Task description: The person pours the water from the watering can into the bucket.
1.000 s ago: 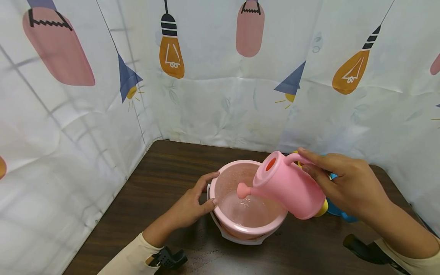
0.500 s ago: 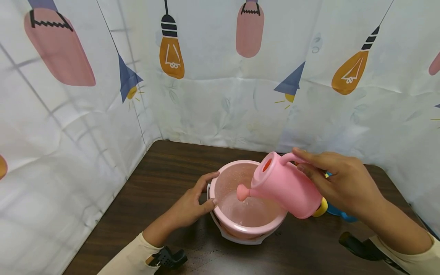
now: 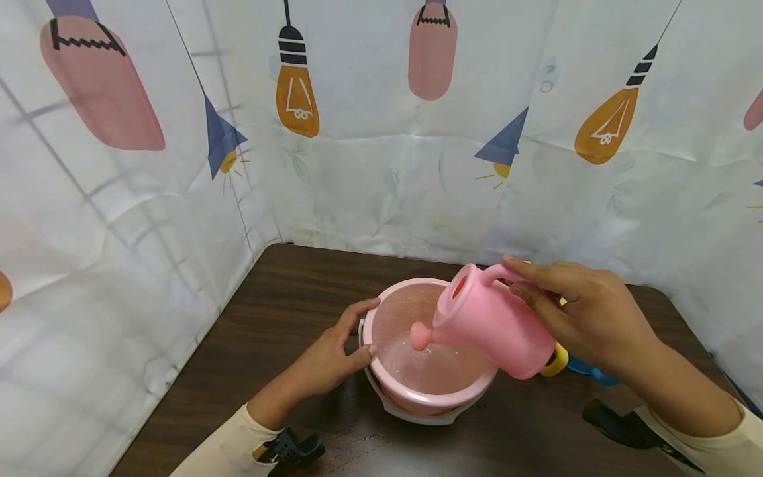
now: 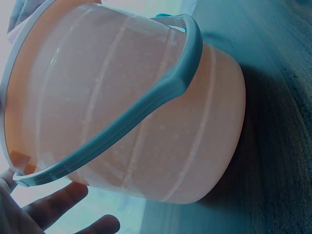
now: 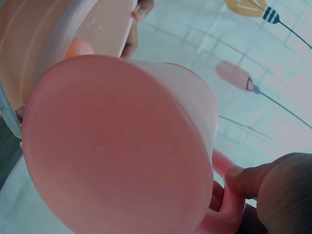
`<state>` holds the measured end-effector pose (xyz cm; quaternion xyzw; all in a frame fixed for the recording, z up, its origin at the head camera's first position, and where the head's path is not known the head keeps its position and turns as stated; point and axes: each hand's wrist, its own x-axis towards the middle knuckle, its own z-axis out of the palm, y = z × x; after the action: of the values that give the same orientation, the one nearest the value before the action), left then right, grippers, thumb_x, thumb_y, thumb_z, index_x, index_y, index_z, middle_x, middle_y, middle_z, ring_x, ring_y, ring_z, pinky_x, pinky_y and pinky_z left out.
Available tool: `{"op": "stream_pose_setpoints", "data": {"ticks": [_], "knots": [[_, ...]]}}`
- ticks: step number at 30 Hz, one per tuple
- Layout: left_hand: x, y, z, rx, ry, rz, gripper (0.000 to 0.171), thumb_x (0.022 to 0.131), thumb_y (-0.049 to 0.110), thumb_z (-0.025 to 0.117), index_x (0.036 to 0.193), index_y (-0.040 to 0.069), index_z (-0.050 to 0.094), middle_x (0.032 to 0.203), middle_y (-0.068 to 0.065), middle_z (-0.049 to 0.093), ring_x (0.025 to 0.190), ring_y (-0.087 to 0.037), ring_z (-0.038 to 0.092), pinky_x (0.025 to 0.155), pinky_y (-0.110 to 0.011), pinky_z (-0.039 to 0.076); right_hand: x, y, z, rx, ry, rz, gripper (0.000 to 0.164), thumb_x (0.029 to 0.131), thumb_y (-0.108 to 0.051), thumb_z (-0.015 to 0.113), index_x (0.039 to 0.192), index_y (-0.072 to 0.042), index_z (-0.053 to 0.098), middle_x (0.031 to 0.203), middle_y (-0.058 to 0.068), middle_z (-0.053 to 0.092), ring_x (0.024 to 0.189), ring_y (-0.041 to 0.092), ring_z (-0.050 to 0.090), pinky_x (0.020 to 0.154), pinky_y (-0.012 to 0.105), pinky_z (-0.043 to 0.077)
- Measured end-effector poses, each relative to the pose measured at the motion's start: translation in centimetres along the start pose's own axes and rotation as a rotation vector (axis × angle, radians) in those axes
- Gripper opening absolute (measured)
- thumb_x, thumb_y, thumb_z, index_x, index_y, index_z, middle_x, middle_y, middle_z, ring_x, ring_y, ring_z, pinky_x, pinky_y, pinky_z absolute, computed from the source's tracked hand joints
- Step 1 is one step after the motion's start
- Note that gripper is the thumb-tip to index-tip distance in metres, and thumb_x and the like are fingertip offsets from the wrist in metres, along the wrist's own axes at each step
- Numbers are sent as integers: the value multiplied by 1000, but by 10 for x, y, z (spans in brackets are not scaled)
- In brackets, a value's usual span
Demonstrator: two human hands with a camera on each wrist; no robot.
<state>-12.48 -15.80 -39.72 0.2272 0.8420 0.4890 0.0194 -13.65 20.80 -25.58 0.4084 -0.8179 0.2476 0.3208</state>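
Note:
A pink bucket (image 3: pixel 411 396) stands upright on the dark table, its pale handle (image 4: pixel 141 107) hanging down the outside. My left hand (image 3: pixel 324 361) holds the left side of its rim, fingers and thumb on the edge. In my right hand (image 3: pixel 587 311) is the handle of a pink watering can (image 3: pixel 497 324), tilted so its round spout head (image 3: pixel 420 336) points down inside the bucket opening. A little clear water with ripples shows at the bucket's bottom. In the right wrist view the can's base fills the middle, and my thumb (image 5: pixel 248 180) presses on its handle.
Behind the can and right hand, partly hidden, lie a blue thing (image 3: pixel 596 372) and a yellow thing (image 3: pixel 557 361) on the table (image 3: pixel 286 291). Wet drops dot the wood in front of the bucket. A white patterned cloth (image 3: pixel 369 185) hangs at the back and left.
The right hand and the watering can have shifted slightly left over the bucket, showing more of the yellow thing behind. The left hand and bucket stay put.

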Motion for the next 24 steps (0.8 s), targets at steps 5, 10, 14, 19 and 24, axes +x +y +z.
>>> {"op": "stream_pose_setpoints", "data": {"ticks": [5, 10, 14, 19, 24], "knots": [[0, -1, 0, 0, 4, 13, 68, 96, 38, 63, 156, 33, 32, 125, -6, 63, 122, -30, 59, 91, -60, 46, 2, -2, 0, -1, -7, 0, 39, 99, -39, 67, 125, -11, 75, 95, -4, 77, 76, 4, 66, 67, 15, 49], [0, -2, 0, 4, 3, 13, 68, 96, 39, 63, 156, 33, 32, 123, -4, 63, 122, -29, 59, 91, -60, 46, 4, -4, 3, -11, 11, 2, 50, 102, -53, 54, 124, -14, 76, 94, -4, 77, 75, 5, 66, 67, 15, 50], [0, -2, 0, 3, 2, 8, 68, 96, 40, 63, 156, 34, 32, 124, -6, 63, 123, -30, 58, 91, -60, 46, 4, -5, 4, -12, 19, -4, 49, 102, -53, 55, 124, -16, 76, 91, -7, 76, 73, 3, 64, 66, 16, 49], [0, -2, 0, 0, 0, 4, 68, 96, 41, 63, 156, 34, 32, 124, -6, 62, 123, -31, 58, 90, -60, 46, 5, -5, 5, -13, 20, -6, 49, 102, -54, 55, 123, -15, 77, 94, -5, 77, 74, 4, 64, 66, 16, 49], [0, -3, 0, 2, 3, 10, 68, 96, 40, 63, 156, 34, 32, 124, -6, 63, 123, -31, 58, 91, -60, 46, 6, -6, 6, -19, 16, -11, 50, 102, -54, 54, 122, -15, 77, 98, -3, 77, 75, 6, 65, 67, 16, 49]]}}
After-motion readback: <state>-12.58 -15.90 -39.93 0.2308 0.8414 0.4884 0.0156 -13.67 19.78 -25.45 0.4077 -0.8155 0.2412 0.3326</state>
